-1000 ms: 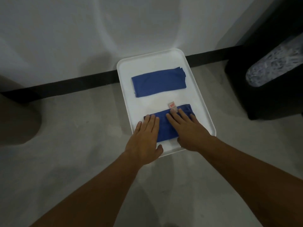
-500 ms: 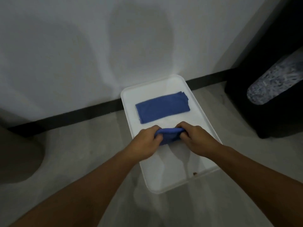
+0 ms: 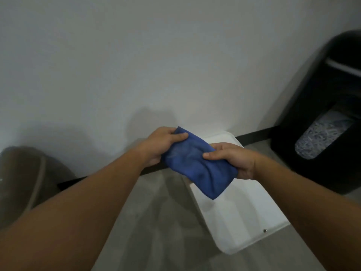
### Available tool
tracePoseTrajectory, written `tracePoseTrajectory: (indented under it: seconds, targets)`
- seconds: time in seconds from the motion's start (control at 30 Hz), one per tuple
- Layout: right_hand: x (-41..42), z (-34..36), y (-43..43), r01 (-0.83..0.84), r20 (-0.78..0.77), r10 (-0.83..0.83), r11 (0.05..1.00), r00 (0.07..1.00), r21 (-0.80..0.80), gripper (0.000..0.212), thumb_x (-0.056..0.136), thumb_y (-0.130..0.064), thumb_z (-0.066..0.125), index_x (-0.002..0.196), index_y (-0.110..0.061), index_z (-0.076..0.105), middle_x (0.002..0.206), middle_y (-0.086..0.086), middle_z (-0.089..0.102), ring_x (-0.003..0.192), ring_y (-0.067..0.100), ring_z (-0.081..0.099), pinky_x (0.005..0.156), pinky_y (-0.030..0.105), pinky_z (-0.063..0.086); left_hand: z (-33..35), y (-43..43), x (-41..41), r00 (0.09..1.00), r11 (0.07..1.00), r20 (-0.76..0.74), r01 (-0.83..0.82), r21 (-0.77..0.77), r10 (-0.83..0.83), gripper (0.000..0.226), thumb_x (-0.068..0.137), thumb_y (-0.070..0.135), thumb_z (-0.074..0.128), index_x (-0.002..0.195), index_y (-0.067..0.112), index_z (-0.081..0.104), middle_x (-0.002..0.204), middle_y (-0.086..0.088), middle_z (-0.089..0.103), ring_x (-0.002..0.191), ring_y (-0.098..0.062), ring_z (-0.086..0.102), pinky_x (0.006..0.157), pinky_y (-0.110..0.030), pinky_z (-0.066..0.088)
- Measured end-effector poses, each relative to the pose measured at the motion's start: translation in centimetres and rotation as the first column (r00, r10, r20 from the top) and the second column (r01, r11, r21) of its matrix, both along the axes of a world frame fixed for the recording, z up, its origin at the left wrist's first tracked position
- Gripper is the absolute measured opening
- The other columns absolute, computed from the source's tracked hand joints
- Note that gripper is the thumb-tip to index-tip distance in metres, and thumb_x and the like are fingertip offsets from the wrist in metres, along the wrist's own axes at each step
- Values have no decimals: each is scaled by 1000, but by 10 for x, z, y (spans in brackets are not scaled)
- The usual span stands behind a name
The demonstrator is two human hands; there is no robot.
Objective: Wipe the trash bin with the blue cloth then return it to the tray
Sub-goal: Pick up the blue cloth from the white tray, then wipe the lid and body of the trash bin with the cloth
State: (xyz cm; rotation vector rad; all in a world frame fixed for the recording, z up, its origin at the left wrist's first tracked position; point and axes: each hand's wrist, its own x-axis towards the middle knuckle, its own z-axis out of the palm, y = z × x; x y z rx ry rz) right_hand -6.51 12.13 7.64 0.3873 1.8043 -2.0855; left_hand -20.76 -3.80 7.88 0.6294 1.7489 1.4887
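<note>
Blue cloth [image 3: 197, 165], folded, is gripped at either end by the left hand [image 3: 163, 146] and right hand [image 3: 231, 160], lifted clear above the white tray [image 3: 240, 222] on the floor, likely ready for wiping the black trash bin [image 3: 322, 118] at right.

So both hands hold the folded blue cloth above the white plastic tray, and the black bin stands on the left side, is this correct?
Not fully. In the head view the black bin stands on the right side. The rest holds: the left hand and right hand hold the folded blue cloth above the white plastic tray.
</note>
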Motion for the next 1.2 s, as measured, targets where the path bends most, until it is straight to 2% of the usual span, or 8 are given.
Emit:
tracePoseTrajectory:
  seconds: [0.13,0.33,0.53,0.67,0.77,0.87,1.03,1.2]
  targets:
    - [-22,31,-62,-89,8,92,983,996,-161,43,79,-20,61,116,0,57,111,15,67,105,28,62,91,35,50,30,-69,-21,983,995,167,66,78,-78,18,89,18,58,89,2,66,78,-9,75,73,-18,71,62,-24,56]
    - [-65,74,-180,-161,32,171,965,985,-208,46,77,-27,67,118,-6,58,118,14,64,114,29,57,96,37,48,79,-168,-54,989,991,73,133,-24,-131,16,82,26,67,76,12,72,75,-6,75,73,-17,70,61,-25,55]
    - [-114,106,-266,-116,-14,116,975,993,-188,47,77,-27,67,117,-6,56,114,14,67,107,27,62,91,37,52,115,-255,-86,984,990,-103,-143,-8,142,11,74,26,75,76,16,72,78,-7,74,77,-20,68,74,-36,56]
    - [-145,94,-293,-177,-63,168,970,984,-169,48,74,-28,70,115,-8,58,115,14,67,108,30,62,96,44,48,118,-299,-99,940,961,-216,-275,-21,264,5,77,22,72,77,17,72,74,-1,73,73,-15,68,69,-31,55]
    - [-164,83,-303,-195,-108,181,972,978,-135,39,73,-28,70,107,-10,63,107,11,71,99,27,66,83,39,53,114,-320,-101,907,932,-266,-357,-71,327,5,80,19,69,83,15,71,75,-2,72,71,-15,67,59,-27,53]
    - [-179,83,-307,-239,-104,221,949,970,-207,38,76,-27,68,110,-9,62,106,10,71,98,26,67,76,36,55,116,-329,-100,854,874,-270,-480,-77,445,6,82,18,67,86,15,71,78,-2,72,70,-14,67,55,-23,51]
    - [-190,98,-302,-281,-76,271,919,960,-275,37,81,-26,64,115,-10,58,109,10,70,99,26,66,74,35,56,130,-332,-95,780,788,-280,-605,-110,560,11,84,19,64,92,18,71,90,-5,73,80,-16,70,63,-28,57]
    - [-217,103,-305,-279,-148,261,954,954,-111,25,84,-24,61,107,-16,61,106,7,70,95,21,67,72,30,54,129,-342,-107,739,758,-298,-648,-70,604,9,85,13,63,91,15,70,82,-5,72,74,-16,69,58,-26,55]
